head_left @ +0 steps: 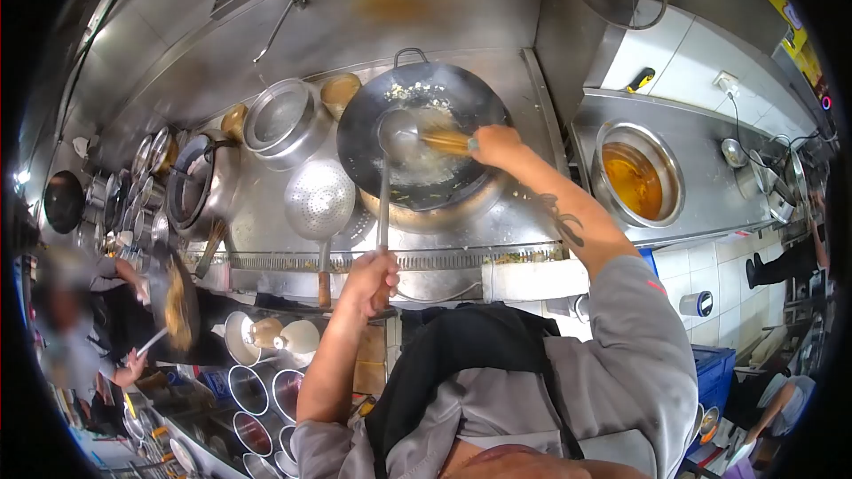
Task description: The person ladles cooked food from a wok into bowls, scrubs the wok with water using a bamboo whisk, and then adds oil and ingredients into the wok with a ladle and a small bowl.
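A large black wok point(475, 102) sits on the stove in front of me, with food scraps and some liquid inside it. My left hand point(369, 282) is wrapped around the handle end of a metal ladle point(383, 217), whose bowl lies inside the wok. Over the wok's right side, my right hand point(497, 145) grips a bamboo wok brush point(446, 141). The brush's bristle end points left, at the ladle bowl; whether they touch I cannot tell. Steam blurs the middle of the wok.
A perforated skimmer point(320, 198) lies left of the wok, below a metal pot with a strainer point(280, 115). On the right counter stands a steel pot of orange oil point(673, 168). A co-worker at left holds a pan point(164, 297). Several containers point(248, 388) stand lower left.
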{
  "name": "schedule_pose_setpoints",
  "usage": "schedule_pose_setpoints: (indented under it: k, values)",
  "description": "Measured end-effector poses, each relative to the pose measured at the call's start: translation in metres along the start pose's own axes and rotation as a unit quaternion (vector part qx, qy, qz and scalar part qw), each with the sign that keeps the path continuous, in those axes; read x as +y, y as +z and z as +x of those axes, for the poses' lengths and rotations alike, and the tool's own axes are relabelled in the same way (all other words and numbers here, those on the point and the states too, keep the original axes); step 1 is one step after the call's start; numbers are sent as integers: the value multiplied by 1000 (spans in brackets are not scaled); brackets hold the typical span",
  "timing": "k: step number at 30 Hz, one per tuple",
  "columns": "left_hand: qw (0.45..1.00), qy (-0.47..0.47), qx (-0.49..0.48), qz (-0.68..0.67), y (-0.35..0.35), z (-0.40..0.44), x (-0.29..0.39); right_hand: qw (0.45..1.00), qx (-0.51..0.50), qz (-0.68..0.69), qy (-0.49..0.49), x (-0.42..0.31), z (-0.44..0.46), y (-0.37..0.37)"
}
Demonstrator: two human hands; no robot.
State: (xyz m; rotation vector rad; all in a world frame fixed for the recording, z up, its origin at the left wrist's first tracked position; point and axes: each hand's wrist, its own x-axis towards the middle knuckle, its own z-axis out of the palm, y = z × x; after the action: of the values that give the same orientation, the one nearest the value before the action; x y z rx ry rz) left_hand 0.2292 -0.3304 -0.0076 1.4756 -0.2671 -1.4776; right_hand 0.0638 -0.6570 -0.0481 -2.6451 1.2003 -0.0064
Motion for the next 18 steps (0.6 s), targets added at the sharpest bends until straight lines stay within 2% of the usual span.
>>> schedule_pose_setpoints:
  k: [2,4,5,6,9,10,12,13,14,16,17,18]
  values:
    - [989,34,27,140,1,2,-9,998,41,33,19,9,-23,-28]
    - [954,131,98,250,-4,8,-25,987,133,85,24,26,-40,-37]
    - [927,179,132,303,-9,12,-35,977,179,111,28,34,-49,-41]
    - [872,253,176,380,-11,14,-40,968,197,155,31,43,-61,-46]
    - [788,424,187,405,3,-2,-42,918,236,314,58,59,-102,-45]
    - [781,432,188,411,1,3,-48,888,238,387,75,60,-118,-35]
    - [814,423,119,380,7,11,-46,804,221,542,103,60,-153,-8]
    - [830,417,84,362,12,16,-47,807,231,532,115,60,-168,12]
    - [856,395,67,328,18,23,-53,765,190,594,161,67,-178,55]
    - [874,365,35,320,36,36,-56,652,123,700,265,81,-196,141]
    - [882,350,21,315,49,42,-56,518,-14,780,351,107,-197,191]
    - [844,359,44,395,75,30,-43,329,-70,850,407,103,-206,189]
